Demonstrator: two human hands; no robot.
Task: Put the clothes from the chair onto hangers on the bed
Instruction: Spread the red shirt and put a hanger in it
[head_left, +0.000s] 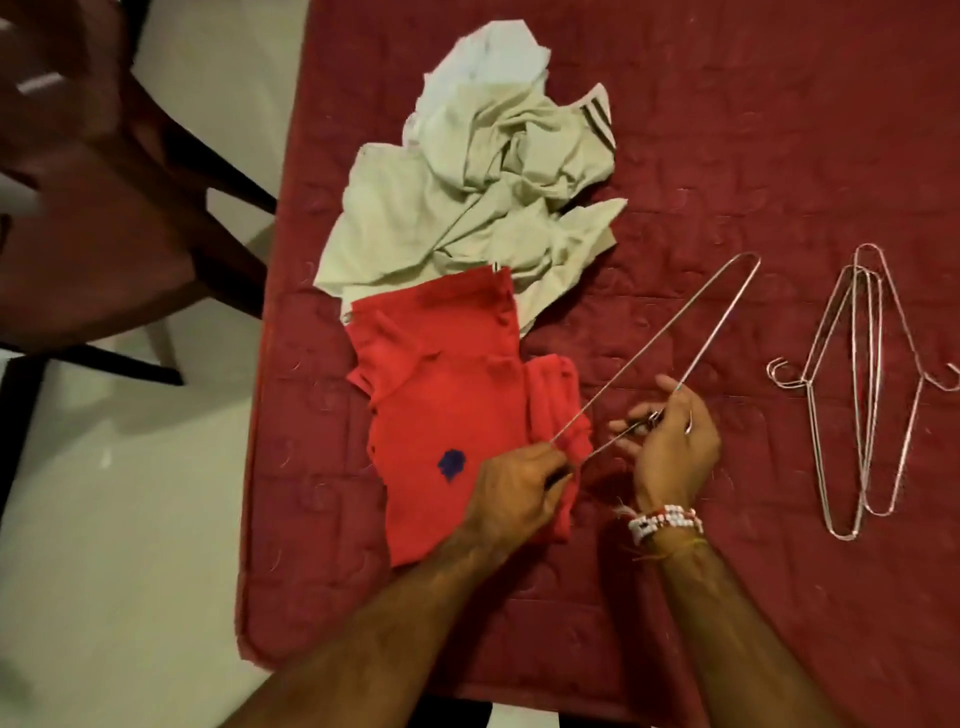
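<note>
1. Left hand (519, 488): grip pinched tight on the near end of the wire hanger (649, 347), knuckles over the red shirt (447, 415). Whether cloth is in the pinch too, I cannot tell.
2. Right hand (675, 441): grip curled round the hanger's neck by the hook.
3. The red shirt lies folded on the bed (779, 130), near left, touching the beige and white pile (467, 197) beyond it. Spare hangers (857, 389) sit well apart on the right.
4. Watch out: the thin wire could snag the cloth or slide between the wrong folded layers, bunching the shirt.
</note>
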